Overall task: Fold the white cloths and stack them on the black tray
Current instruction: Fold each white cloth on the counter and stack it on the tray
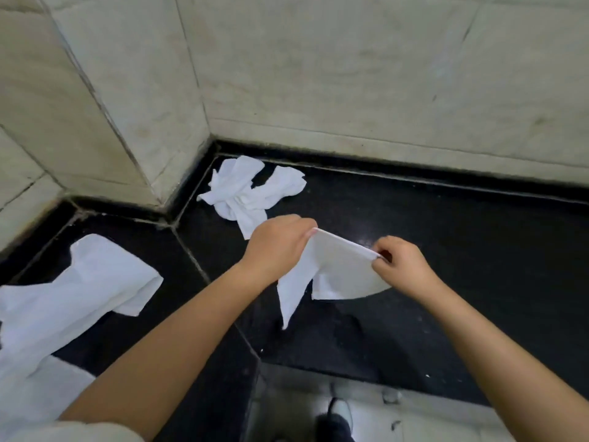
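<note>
The left hand (277,247) covers the near-left corner of the held cloth (338,269), and its fingertips are out of sight behind its own knuckles. The right hand (400,264) hides the cloth's other top corner; how many layers it pinches cannot be told. The big cloth (73,301) at left is cut off by the left edge, and the left forearm covers its near end. In the crumpled pile (245,193) by the wall, the number of cloths cannot be told. A shoe (339,419) on the floor is blurred and cut off by the bottom edge. Both arms run out of frame below.
</note>
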